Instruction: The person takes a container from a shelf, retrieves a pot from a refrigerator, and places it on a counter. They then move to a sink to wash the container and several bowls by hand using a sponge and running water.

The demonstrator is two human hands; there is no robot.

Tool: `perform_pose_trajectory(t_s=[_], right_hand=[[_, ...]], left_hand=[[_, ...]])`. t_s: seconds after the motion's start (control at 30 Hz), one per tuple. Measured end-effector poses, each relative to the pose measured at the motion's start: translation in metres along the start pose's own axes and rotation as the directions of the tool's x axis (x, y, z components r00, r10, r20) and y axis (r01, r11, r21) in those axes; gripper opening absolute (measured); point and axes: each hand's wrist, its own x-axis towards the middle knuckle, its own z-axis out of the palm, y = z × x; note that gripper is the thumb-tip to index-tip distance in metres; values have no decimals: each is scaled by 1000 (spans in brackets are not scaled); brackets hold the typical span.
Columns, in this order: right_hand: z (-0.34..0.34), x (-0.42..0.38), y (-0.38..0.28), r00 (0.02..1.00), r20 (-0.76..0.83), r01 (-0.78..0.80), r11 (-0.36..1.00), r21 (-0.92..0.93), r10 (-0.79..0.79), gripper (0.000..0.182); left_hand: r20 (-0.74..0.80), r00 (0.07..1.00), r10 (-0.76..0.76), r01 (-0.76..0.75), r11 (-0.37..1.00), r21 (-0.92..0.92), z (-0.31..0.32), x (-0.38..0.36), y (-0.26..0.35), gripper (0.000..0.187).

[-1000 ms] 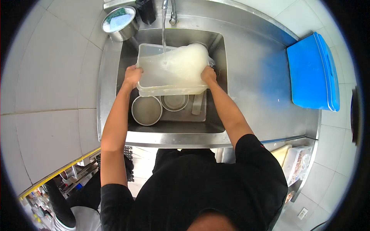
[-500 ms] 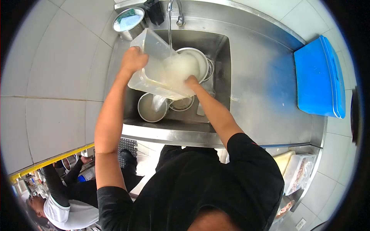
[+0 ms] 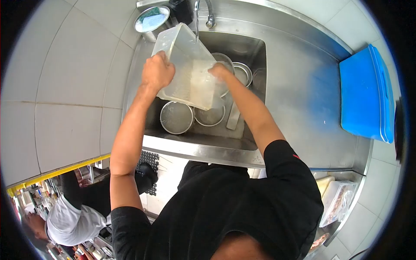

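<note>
A translucent plastic container [image 3: 184, 80] is held tilted over the sink, with a little cloudy water inside. My left hand [image 3: 158, 71] is closed around its left rim. At the opposite edge, my right hand [image 3: 220, 72] has its fingers curled on the rim, slightly blurred. Water runs from the faucet [image 3: 210, 19] beside the container's far edge. Below, in the steel sink [image 3: 253, 47], lie round metal pans: one at the lower left [image 3: 177, 118], another [image 3: 211, 116] beside it, and more partly hidden under my right arm.
A metal pot [image 3: 151, 21] holding a blue and green sponge or cloth stands at the sink's back left. On the right counter sits a blue lidded box [image 3: 365, 93]. A shelf below holds a clear food container [image 3: 338, 201]. Another person [image 3: 76, 216] works at lower left.
The cloudy water that was pouring over the container's edge has mostly gone out. My right hand has moved up along the rim, and the pans below show more clearly.
</note>
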Motion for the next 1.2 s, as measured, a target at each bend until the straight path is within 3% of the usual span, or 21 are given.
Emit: perform_pose_trajectory(t_s=[0.03,0.13,0.2,0.33,0.53,0.6,0.67,0.7,0.77,0.87,0.93,1.0,1.07,1.2], right_hand=[[-15,-9,-22,998,-51,36,998,-48,-38,36],[-41,24,-51,997,30,63,997,54,-65,31],[-50,32,-69,951,296,-87,843,531,-89,27],[-67,10,-111,956,271,-62,829,555,-111,14],[-86,13,-149,924,340,-60,815,576,-173,30],[-89,0,-156,938,309,-9,882,471,-156,38],[-98,-27,-160,980,-9,198,977,77,-198,44],[-97,-18,-149,982,-15,188,980,72,-187,44],[-97,-4,-127,803,-142,593,800,96,-578,46],[-108,-26,-101,843,-81,538,838,96,-532,39],[-111,-37,-73,810,-153,575,817,26,-566,37],[-113,-39,-47,852,-254,470,883,-12,-457,38],[-118,-54,-25,810,-391,440,894,-85,-436,41],[-129,-102,-1,805,-478,372,927,-57,-352,43]], left_hand=[[20,1000,-12,11,999,38,-6,0,1,18],[16,999,-34,32,997,70,-17,-5,-1,17],[-8,999,-36,37,997,67,-25,-9,-5,16],[-121,992,25,-20,999,46,-48,-20,-12,11],[-224,967,122,-98,988,115,-67,-33,-27,11],[-241,957,159,-134,984,116,-66,-26,-31,12],[-200,955,217,-207,976,71,-65,-9,-39,14],[-199,955,220,-212,975,60,-65,-1,-39,14],[-26,986,166,-167,986,-25,-65,17,-39,15],[74,962,262,-257,963,-79,-47,48,-48,15],[122,950,287,-272,954,-126,-35,64,-44,15],[168,938,304,-276,946,-168,-23,81,-40,16],[267,903,337,-267,926,-266,-7,99,-35,23],[290,882,371,-269,902,-338,31,134,-26,38]])
